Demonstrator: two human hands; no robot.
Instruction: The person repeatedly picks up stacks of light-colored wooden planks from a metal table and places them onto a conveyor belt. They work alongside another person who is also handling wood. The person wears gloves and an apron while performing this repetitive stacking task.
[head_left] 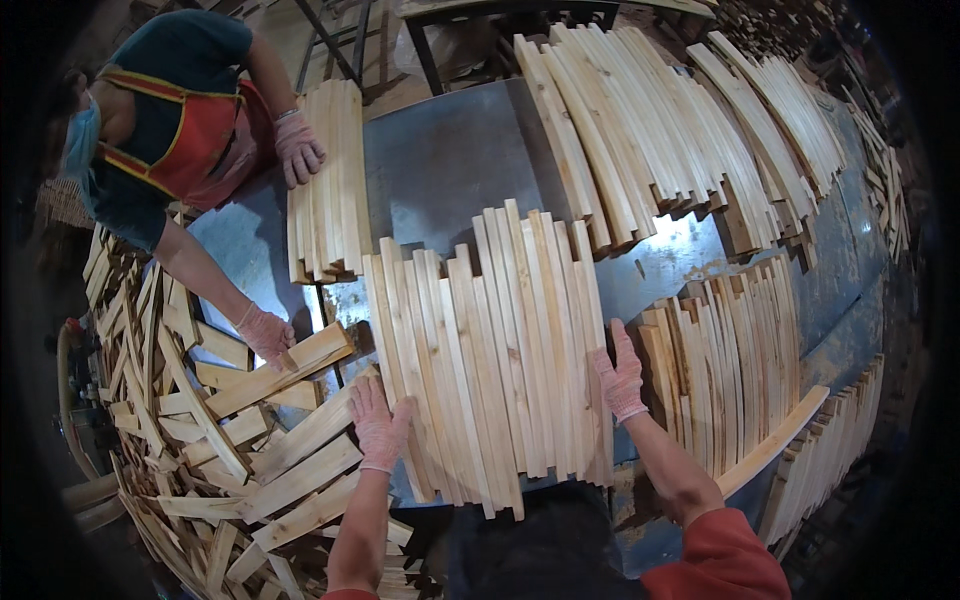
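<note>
A row of pale wooden strips (490, 350) stands side by side on the metal table in front of me, its ends uneven. My left hand (380, 420), in a pinkish knit glove, rests against the row's left side with fingers stretched out. Along the right side lies my right hand (620, 375), gloved the same way, fingers extended and thumb apart. The row sits between both hands; neither wraps round a single strip. Just right of my right hand is a shorter row of strips (735, 360) with darker edges.
A co-worker in a red apron (205, 150) stands at left, one gloved hand (267, 338) on a loose board (280, 372), the other on a strip stack (330, 180). Loose wood pieces (220, 450) heap at left. More rows (650, 120) lie at the far right of the metal table (450, 150).
</note>
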